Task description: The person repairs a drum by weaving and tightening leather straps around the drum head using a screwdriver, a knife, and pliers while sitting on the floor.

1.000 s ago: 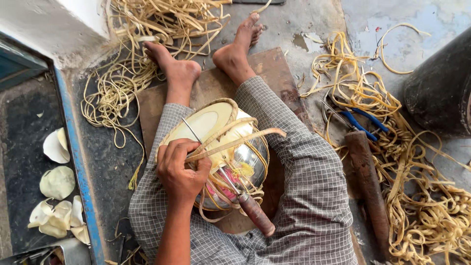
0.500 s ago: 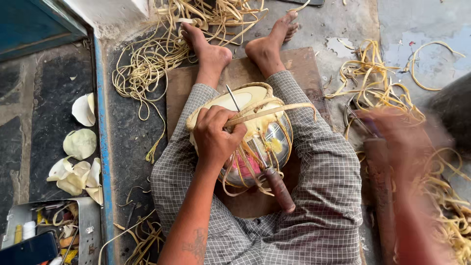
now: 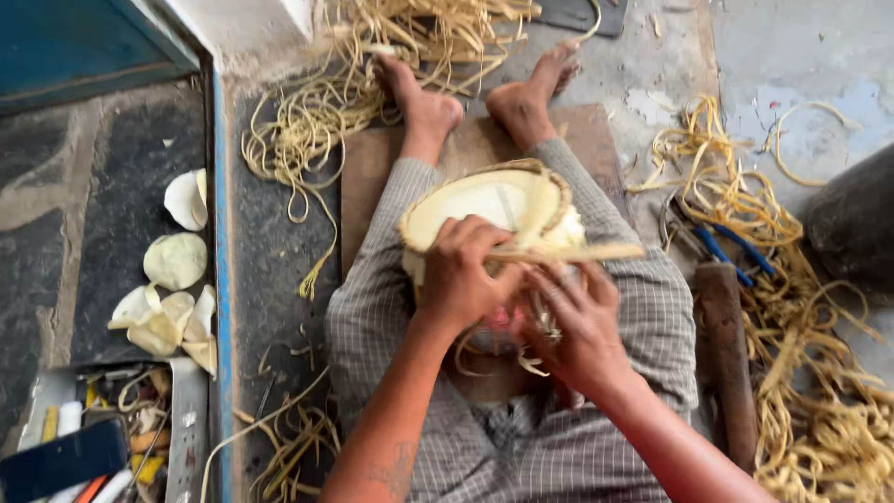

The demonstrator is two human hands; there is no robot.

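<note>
Head view, person seated on floor, legs out over a brown wooden board point(image 3: 372, 177).

Left hand point(image 3: 461, 275): fingers curled together and pressed over the near rim of a pale, round woven cane basket point(image 3: 489, 205) that rests on the lap between the knees. The basket's open mouth faces away from the fingers, toward the feet.

Right hand point(image 3: 577, 326): fingers bent and close together, just beside the left fingers, pinching thin pale cane strands at the basket's lower side. What lies under the palm is hidden; cannot tell if a tool is held.

A flat pale cane strip point(image 3: 577, 251) runs sideways from between the two sets of fingers out past the right knuckles, touching the basket rim.

Surroundings: loose heaps of yellow cane strands point(image 3: 801, 373) well right of the right fingers; a dark wooden mallet point(image 3: 731, 363) and blue-handled pliers point(image 3: 722, 251) lie near them. More strands point(image 3: 317, 121) beyond the left fingers. Pale rounded leaf-like pieces point(image 3: 172, 298) and a grey tray of small items point(image 3: 112, 428) far left.
</note>
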